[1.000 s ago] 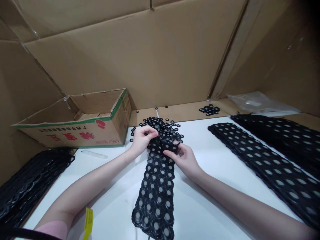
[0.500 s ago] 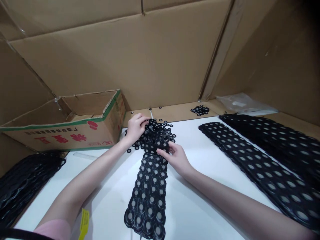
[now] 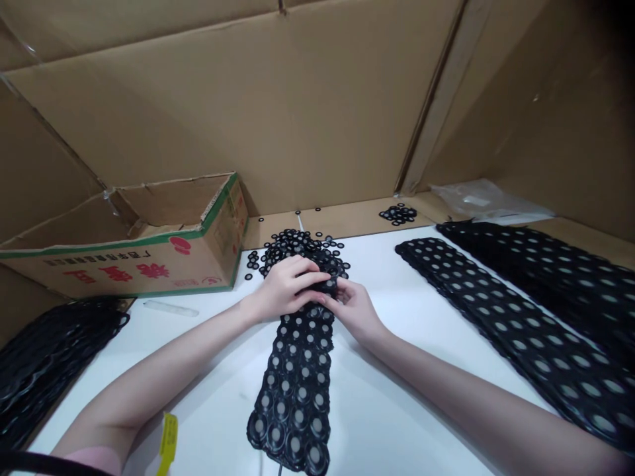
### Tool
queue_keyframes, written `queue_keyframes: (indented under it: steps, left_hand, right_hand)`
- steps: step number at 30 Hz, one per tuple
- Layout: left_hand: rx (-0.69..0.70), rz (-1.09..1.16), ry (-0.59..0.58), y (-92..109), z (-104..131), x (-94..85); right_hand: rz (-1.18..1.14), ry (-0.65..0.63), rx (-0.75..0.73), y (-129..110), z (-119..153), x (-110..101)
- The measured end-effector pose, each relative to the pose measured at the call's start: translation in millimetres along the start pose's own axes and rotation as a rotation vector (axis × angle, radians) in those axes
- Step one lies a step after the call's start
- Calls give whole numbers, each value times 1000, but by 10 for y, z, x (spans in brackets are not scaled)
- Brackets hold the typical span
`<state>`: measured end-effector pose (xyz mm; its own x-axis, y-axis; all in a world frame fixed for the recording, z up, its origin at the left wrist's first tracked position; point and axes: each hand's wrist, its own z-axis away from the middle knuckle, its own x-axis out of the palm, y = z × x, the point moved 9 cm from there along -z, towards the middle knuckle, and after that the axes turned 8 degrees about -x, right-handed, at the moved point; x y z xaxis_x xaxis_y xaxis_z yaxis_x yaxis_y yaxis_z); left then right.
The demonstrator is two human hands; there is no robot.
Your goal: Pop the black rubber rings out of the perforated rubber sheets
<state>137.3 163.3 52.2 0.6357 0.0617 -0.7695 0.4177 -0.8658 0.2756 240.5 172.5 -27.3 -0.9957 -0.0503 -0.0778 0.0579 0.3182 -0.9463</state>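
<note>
A long black strip (image 3: 298,383) with rows of joined round cups and pale grey centres lies on the white table, running away from me. My left hand (image 3: 290,289) is over its far end, fingers bent and fingertips pinched together; whatever is between them is hidden. Opposite it, my right hand (image 3: 356,309) grips the raised far end of the strip at its right edge between thumb and fingers. The two hands' fingertips almost meet. Just beyond them, small black rings (image 3: 288,244) are heaped in a loose pile, some scattered around it.
More black cupped strips (image 3: 491,317) lie at the right, and a dark stack (image 3: 54,360) is at the left. An open carton (image 3: 143,268) stands back left. A smaller ring cluster (image 3: 398,213), a clear plastic bag (image 3: 489,200) and a yellow tag (image 3: 169,439) are around. Cardboard walls enclose the back.
My left hand has come from the ring pile back toward me and right, onto the strip's far end beside my right hand. My right hand has stayed nearly in place.
</note>
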Motion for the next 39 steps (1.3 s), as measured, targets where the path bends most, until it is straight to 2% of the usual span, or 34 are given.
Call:
queue_keyframes:
  steps: [4,7,14,21,28,32,36,37,39]
  left_hand:
    - [-55,55,22,-31,24,67]
    - [-46,48,-7,-12,19,117]
    - [-136,115,46,-25,44,166]
    - [-180,228,95,-73,49,146]
    - [-191,210,134,-112,-18,84]
    - [-348,249,259,-390,-98,-81]
    - [-590,325,549,-862,-52,-443]
    - [-620,346,586,-947,-38,-502]
    - [-581,308,555,-993,-71,-546]
  right_hand:
    - [122,-9,-43,-29,8,-5]
    - [163,8,-55,-29,19,-19]
    - [149,-28,-84,-64,19,22]
    - [114,-56,-42,-57,16,46]
    - [91,-24,-21,-58,17,38]
    - [50,-21,-5,-33,25,58]
    - [-26,-27,88,53,59,87]
    - [-30,-21,96,60,61,82]
    - [-31,8,82,45,53,49]
